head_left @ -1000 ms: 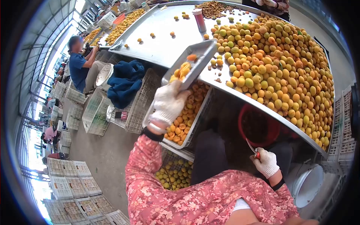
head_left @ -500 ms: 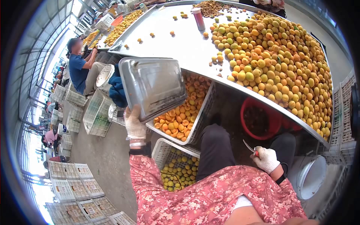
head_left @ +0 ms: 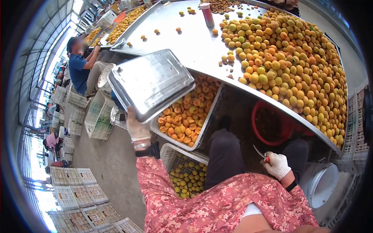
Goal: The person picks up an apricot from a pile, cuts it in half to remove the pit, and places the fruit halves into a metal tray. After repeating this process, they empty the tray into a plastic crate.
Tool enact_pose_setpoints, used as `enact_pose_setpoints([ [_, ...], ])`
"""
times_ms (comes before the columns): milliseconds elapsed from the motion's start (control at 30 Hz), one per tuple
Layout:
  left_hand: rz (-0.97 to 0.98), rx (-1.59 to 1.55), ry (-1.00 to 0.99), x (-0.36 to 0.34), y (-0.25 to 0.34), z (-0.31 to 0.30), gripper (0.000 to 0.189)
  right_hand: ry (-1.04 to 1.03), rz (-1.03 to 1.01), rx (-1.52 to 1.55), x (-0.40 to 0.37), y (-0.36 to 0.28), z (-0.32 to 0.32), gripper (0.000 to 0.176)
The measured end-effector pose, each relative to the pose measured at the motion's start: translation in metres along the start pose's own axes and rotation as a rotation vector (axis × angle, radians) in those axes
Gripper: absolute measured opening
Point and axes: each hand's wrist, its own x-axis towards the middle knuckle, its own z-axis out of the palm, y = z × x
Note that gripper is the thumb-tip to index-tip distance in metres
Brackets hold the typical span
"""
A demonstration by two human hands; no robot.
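My left hand (head_left: 138, 129), in a white glove, grips the lower edge of a rectangular metal tray (head_left: 151, 83). The tray is tilted in the air and hides part of the white crate (head_left: 210, 120) of halved apricots (head_left: 184, 118) beneath it. Low by my right knee, my gloved right hand (head_left: 277, 166) is closed round the red handle of a small knife (head_left: 258, 151) with a curved blade. Whole apricots (head_left: 287, 73) are heaped on the metal table (head_left: 182, 50) in front of me. A second crate (head_left: 182, 150) near my lap holds greenish-yellow fruit (head_left: 188, 174).
A red tub (head_left: 256, 128) stands under the table, and a white bucket (head_left: 326, 182) at my right. A red-filled bottle (head_left: 207, 14) stands on the table. To the left, a person in blue (head_left: 79, 72) sits beside crates (head_left: 99, 116). Stacked crates (head_left: 85, 196) stand lower left.
The tray has turned in my left hand; its broad face now tips upward and shines, and its top has swung lower and to the left. My right hand stays put with the knife.
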Motion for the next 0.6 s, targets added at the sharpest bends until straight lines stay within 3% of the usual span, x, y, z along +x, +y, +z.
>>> enact_pose_setpoints([
  [100, 0.129, 0.205, -0.148, 0.015, 0.005, 0.008, 0.033, -0.014, 0.023, 0.012, 0.006, 0.002, 0.000, 0.028],
  [200, 0.067, 0.306, -0.177, -0.004, 0.021, 0.079, 0.027, -0.030, 0.032, 0.011, 0.010, 0.003, -0.004, 0.027],
  [267, 0.160, 0.447, -0.314, -0.003, 0.004, 0.105, 0.023, -0.004, 0.016, 0.026, 0.012, 0.006, -0.005, 0.027],
  [300, 0.393, 0.826, -0.404, 0.003, -0.007, 0.110, 0.016, 0.023, 0.021, 0.039, 0.013, 0.006, -0.008, 0.029],
  [433, 1.088, 1.324, -0.775, 0.018, -0.061, 0.142, 0.011, 0.115, 0.015, 0.054, 0.016, 0.014, -0.018, 0.034],
  [600, 1.108, 1.524, -0.897, 0.046, -0.122, 0.147, 0.009, 0.173, 0.048, 0.071, 0.016, 0.020, -0.027, 0.032],
])
